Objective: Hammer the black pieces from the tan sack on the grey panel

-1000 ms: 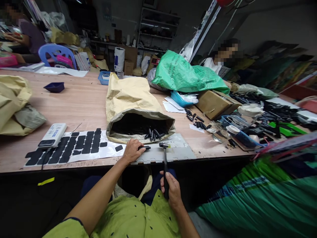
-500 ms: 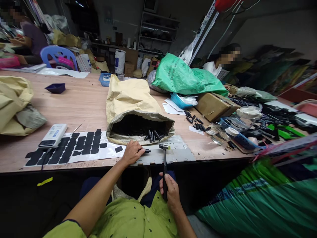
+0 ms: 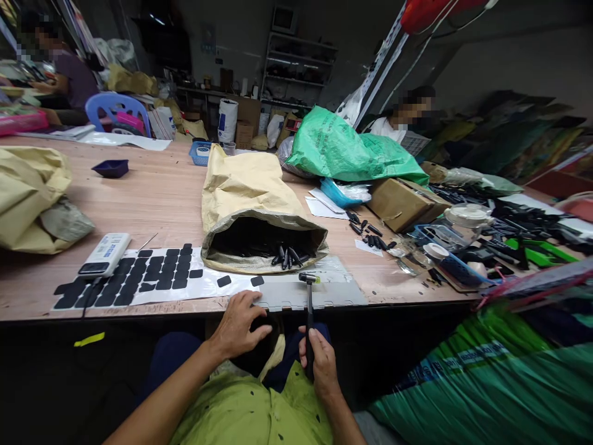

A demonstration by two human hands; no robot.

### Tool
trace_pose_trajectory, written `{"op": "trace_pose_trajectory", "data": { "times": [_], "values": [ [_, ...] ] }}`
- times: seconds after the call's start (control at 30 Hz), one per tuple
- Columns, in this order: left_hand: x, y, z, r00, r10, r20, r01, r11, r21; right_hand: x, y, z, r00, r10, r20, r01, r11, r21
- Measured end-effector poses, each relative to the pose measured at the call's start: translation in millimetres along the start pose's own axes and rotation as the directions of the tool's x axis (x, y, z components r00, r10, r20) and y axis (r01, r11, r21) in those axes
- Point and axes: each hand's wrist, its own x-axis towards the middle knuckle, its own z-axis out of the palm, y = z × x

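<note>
My left hand (image 3: 239, 326) is at the table's front edge with its fingers apart and nothing visible in it. A small hammer (image 3: 309, 309) stands handle-down in my right hand (image 3: 320, 360), whose fingers wrap round the black grip. Its head, with a yellowish face on one side, is over a grey plate (image 3: 343, 290) on the table. Behind the plate lies a tan sack (image 3: 252, 185), its mouth towards me, with slim black pieces (image 3: 287, 254) inside. Left of the plate, a white sheet (image 3: 204, 290) carries rows of black rounded pads (image 3: 164, 272).
A white device (image 3: 105, 254) with a cable rests on the pads. Another tan sack (image 3: 32, 198) is at the left. Rightward are a cardboard box (image 3: 403, 201), a green sack (image 3: 343, 148), and a blue basket (image 3: 456, 262). Two other people sit farther off.
My left hand has let go of a slim black piece, which no longer shows, and has drawn back towards me, opening. A pad beside it is now uncovered. The hammer is still in my right hand.
</note>
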Motion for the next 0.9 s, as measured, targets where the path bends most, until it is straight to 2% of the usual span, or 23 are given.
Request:
{"op": "trace_pose_trajectory", "data": {
  "times": [0.07,0.17,0.23,0.33,0.47,0.6,0.73,0.83,0.9],
  "values": [
    [22,-8,-9.0,0.991,-0.068,-0.114,0.069,0.998,0.009,0,-1,1,1.0,0.004,-0.002,-0.004,1.0,0.003],
    [60,-32,-27.1,0.955,-0.163,-0.249,0.198,0.972,0.122,0,-1,1,1.0,0.015,-0.01,-0.015,1.0,0.006],
    [82,-51,-37.8,0.937,-0.224,-0.268,0.288,0.93,0.228,0,-1,1,1.0,0.018,-0.014,-0.018,1.0,0.002],
    [104,-69,-47.1,0.936,-0.293,-0.195,0.348,0.854,0.387,-1,-2,1,1.0,0.012,-0.012,-0.012,1.0,-0.002],
    [118,-73,-49.6,0.957,-0.274,-0.091,0.281,0.817,0.503,0,-1,1,1.0,-0.002,-0.009,0.002,1.0,-0.001],
    [123,-70,-51.2,0.971,-0.239,-0.011,0.211,0.835,0.507,0,2,0,1.0,0.004,-0.007,-0.004,1.0,0.007],
    [121,-75,-55.3,0.968,-0.252,0.013,0.212,0.841,0.498,2,5,-1,1.0,0.002,0.0,-0.002,1.0,0.015],
    [116,-72,-56.2,0.991,-0.137,-0.004,0.125,0.888,0.443,2,4,-1,1.0,0.006,0.0,-0.006,1.0,0.017],
    [112,-62,-51.5,0.999,-0.034,-0.042,0.047,0.928,0.369,1,3,0,1.0,0.009,-0.003,-0.009,1.0,0.015]
  ]
}}
